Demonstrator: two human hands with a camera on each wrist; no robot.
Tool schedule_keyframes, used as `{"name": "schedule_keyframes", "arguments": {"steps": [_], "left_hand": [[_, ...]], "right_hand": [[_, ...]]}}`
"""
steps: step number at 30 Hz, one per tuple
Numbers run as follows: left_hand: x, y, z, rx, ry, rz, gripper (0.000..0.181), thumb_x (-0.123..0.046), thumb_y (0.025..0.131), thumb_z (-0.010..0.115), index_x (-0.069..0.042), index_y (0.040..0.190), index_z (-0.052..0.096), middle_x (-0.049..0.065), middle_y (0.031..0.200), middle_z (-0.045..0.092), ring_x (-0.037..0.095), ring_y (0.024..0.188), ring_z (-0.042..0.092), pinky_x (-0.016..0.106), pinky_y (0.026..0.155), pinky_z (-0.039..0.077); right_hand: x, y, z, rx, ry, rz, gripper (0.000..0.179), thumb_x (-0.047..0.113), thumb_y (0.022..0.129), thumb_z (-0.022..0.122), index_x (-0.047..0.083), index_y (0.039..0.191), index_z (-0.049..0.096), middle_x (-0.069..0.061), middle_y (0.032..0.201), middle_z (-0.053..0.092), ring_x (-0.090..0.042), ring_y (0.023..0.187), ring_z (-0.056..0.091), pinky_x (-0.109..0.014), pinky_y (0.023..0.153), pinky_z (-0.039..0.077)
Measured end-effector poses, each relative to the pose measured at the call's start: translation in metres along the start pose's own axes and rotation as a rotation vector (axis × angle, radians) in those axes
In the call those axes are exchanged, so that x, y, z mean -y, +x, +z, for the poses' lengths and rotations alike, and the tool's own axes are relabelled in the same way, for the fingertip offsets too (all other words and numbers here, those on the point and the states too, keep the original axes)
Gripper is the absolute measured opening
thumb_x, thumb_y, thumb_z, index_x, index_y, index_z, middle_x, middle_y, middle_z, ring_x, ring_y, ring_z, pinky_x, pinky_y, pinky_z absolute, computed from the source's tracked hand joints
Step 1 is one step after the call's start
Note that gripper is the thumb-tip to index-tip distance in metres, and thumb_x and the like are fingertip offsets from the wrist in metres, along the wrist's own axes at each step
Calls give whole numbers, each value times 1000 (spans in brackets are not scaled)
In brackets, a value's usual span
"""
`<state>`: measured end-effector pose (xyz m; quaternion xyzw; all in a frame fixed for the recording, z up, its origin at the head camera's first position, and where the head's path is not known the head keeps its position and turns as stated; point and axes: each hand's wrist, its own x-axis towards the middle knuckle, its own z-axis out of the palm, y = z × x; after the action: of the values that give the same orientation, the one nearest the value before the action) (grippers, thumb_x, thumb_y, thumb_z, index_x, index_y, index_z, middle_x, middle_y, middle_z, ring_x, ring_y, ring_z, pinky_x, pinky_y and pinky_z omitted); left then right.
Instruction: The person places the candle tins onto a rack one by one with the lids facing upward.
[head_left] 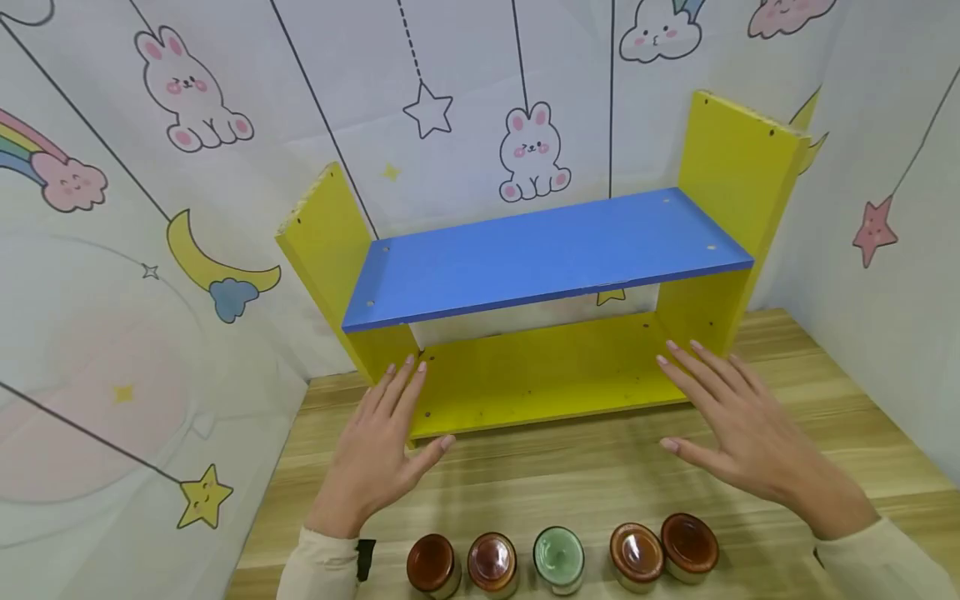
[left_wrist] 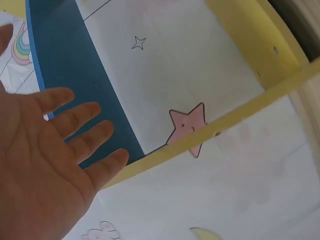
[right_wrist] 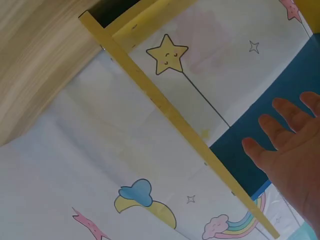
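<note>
A small two-tier shelf stands at the back of the table, with yellow side panels [head_left: 738, 158], a blue upper board [head_left: 540, 250] and a yellow lower board [head_left: 525, 375]. My left hand [head_left: 378, 454], fingers straight and thumb spread, is in front of its left end. Before the right end is my right hand [head_left: 738, 425], fingers extended the same way. Neither hand holds anything. Each wrist view shows the palm side: the left hand [left_wrist: 55, 140] overlaps the blue board [left_wrist: 75, 75], and the right hand [right_wrist: 290, 155] overlaps its other end.
Several round-lidded jars stand in a row along the near edge of the wooden table [head_left: 525, 475]: a green-topped jar [head_left: 558, 557] in the middle, brown-topped jars such as this brown jar [head_left: 491, 562] on both sides. Cartoon-printed white cloth [head_left: 315, 92] surrounds the table's back and sides.
</note>
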<state>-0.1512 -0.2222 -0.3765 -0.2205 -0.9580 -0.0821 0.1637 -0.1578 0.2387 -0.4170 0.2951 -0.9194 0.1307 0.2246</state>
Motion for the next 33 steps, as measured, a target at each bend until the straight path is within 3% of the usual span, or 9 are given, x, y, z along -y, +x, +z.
{"name": "schedule_keyframes", "arguments": {"steps": [4,8,13,18,26,33], "left_hand": [[3,1,0,-18,-217,-90,77,-50,103,54,-10,162,25,13,164,32,37,147,36,57,114,33],[7,6,1,-89,-419,-175,62,-41,107,51,-8,157,37,14,154,48,36,138,49,59,108,41],[13,17,2,-197,-599,-282,50,-41,109,45,-7,145,55,11,135,65,30,119,65,53,97,51],[18,27,2,-265,-751,-404,56,-51,107,41,-8,133,66,10,120,73,25,109,71,49,94,54],[22,43,-4,-254,-930,-543,66,-61,104,36,-9,128,69,10,114,75,28,104,73,44,91,56],[22,55,-12,-217,-1058,-625,72,-68,101,35,-9,128,68,15,118,73,27,101,73,36,86,58]], "right_hand": [[1,-5,4,26,46,36,91,49,89,72,18,162,27,-6,167,28,-36,150,30,-53,122,19],[1,-13,7,42,120,78,89,42,90,74,21,162,27,-5,164,33,-36,143,40,-61,109,35],[1,-22,12,60,195,126,87,38,91,75,24,162,28,-9,161,39,-40,138,45,-67,102,38],[2,-31,16,96,249,179,82,36,93,73,27,161,29,-10,159,42,-43,137,46,-70,100,38],[0,-43,25,108,364,225,74,29,95,72,24,159,35,-7,154,48,-37,139,45,-67,102,38],[0,-54,31,94,398,235,75,24,95,70,24,160,33,-9,151,52,-39,135,49,-72,97,38]]}}
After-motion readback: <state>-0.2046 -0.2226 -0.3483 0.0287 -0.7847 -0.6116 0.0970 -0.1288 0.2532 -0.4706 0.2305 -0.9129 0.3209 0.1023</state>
